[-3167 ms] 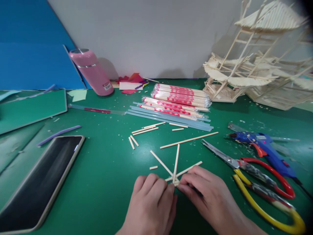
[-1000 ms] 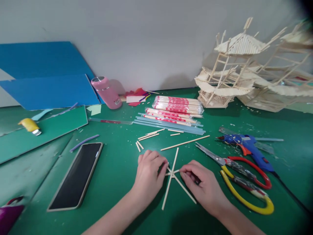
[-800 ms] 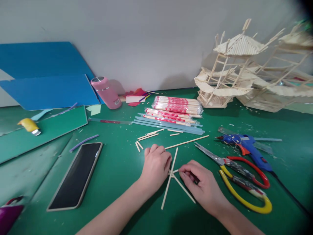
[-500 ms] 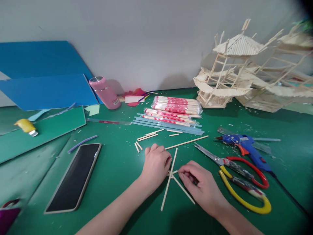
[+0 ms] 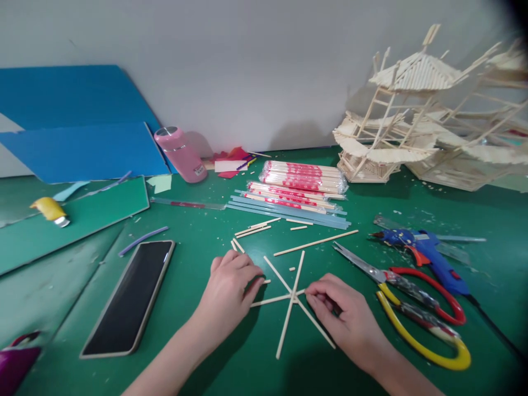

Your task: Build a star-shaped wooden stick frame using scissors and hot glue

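Thin wooden sticks (image 5: 284, 328) lie crossed in a star shape on the green table between my hands. My right hand (image 5: 346, 313) pinches the right-hand tip of one crossed stick between thumb and fingers. To the left, my left hand (image 5: 229, 289) is closed, with a short stick piece (image 5: 267, 281) poking out at its fingertips. One arm of the star (image 5: 270, 301) reaches to just beside the left thumb. A tiny stick bit (image 5: 292, 269) lies above the crossing. Beyond it is a long loose stick (image 5: 315, 242).
Scissors (image 5: 371, 269) and a blue glue gun (image 5: 424, 247) lie right; a phone (image 5: 127, 300) lies left. Behind are glue sticks (image 5: 289, 212), packed chopsticks (image 5: 305, 175), a pink bottle (image 5: 181, 154) and a stick-built pagoda model (image 5: 383, 148).
My left hand has moved left from the crossing, uncovering the star's left arms and the tiny bit. My right hand stays at its stick tip. The view has shifted slightly.
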{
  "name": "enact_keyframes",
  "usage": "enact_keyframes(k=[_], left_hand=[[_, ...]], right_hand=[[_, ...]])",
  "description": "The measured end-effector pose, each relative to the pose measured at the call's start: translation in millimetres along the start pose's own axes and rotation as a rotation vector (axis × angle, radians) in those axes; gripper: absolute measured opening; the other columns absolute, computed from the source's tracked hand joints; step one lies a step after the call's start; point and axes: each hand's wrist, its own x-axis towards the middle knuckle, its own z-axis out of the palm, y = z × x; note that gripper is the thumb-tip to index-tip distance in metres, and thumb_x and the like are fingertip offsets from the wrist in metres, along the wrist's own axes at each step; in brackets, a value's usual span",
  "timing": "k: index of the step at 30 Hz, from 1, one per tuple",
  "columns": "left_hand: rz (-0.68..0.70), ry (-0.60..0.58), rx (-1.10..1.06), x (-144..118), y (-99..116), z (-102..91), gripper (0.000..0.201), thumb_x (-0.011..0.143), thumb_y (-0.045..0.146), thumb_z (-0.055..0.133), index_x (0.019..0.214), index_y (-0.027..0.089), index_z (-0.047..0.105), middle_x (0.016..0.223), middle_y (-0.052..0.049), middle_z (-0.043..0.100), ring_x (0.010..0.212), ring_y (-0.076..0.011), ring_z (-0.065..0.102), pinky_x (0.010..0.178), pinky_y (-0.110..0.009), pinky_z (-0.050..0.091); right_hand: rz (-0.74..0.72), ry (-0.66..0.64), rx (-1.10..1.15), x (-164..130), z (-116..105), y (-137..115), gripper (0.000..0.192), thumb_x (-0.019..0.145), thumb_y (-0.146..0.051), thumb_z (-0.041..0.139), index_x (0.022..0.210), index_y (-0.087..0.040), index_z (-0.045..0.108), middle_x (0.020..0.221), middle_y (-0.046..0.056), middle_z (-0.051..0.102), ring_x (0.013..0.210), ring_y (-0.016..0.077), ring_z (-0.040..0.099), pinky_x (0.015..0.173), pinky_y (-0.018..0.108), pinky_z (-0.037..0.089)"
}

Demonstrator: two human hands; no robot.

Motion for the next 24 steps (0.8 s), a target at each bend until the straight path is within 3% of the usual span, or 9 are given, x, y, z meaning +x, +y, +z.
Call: enact_keyframes(k=[9,16,24], left_hand=[[0.133,-0.018,0.210,-1,7,12.9,0.024,0.083,0.010,0.042,0.071,0.018,0.061,0.068,-0.003,0.057,0.072,-0.0188,0.046,0.066,-0.034,0.028],[0.137,-0.037,0.099,-5,15,14.1,0.023,0.084,0.013,0.040,0.071,0.016,0.058,0.071,-0.003,0.056,0.074,-0.0189,0.045,0.066,-0.035,0.027],[0.033,-0.109,0.120,-6,14,10.7,0.017,0.083,0.017,0.042,0.085,0.018,0.060,0.081,-0.005,0.057,0.081,-0.0221,0.046,0.069,-0.037,0.028]], right_hand=[[0.032,-0.017,-0.004,0,0,-2,0.016,0.085,-0.028,0.044,0.080,-0.021,0.058,0.073,0.000,0.050,0.062,0.0106,0.048,0.053,0.021,0.039],[0.029,-0.006,0.030,-2,1,2,0.013,0.085,-0.026,0.046,0.082,-0.022,0.058,0.074,-0.001,0.049,0.063,0.0098,0.046,0.055,0.020,0.038],[0.032,-0.026,0.020,0,0,3,0.013,0.086,-0.026,0.045,0.083,-0.023,0.057,0.075,-0.002,0.049,0.063,0.0095,0.046,0.055,0.020,0.037]])
